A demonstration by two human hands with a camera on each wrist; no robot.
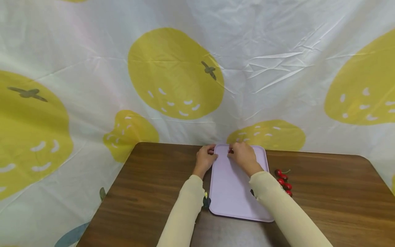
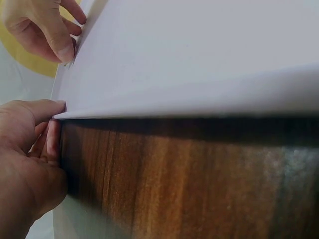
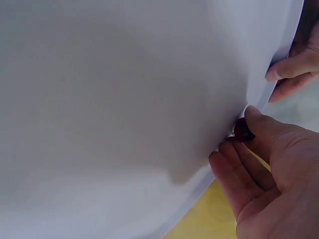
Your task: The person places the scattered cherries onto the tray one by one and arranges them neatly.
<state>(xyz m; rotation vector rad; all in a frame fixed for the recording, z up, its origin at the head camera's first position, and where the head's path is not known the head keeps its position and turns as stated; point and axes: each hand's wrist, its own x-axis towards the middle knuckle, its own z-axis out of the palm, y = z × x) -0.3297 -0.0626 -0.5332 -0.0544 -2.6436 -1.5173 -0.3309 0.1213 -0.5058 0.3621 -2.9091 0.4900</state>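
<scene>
A pale purple rectangular tray point(image 1: 229, 195) lies lengthwise on the brown table. At its far left corner my left hand point(image 1: 205, 159) grips the rim, with the thumb point(image 2: 50, 108) on top and fingers below the edge. My right hand point(image 1: 244, 157) is over the tray's far end. Between its thumb and fingers it pinches one dark red cherry point(image 3: 242, 130), close to the far rim. In the head view that cherry is mostly hidden by the fingers.
Several red cherries point(image 1: 280, 181), one with a green stem, lie on the wood table point(image 1: 333, 192) right of the tray, partly behind the right sleeve. A white cloth point(image 1: 262, 68) printed with yellow fruit hangs directly behind the table.
</scene>
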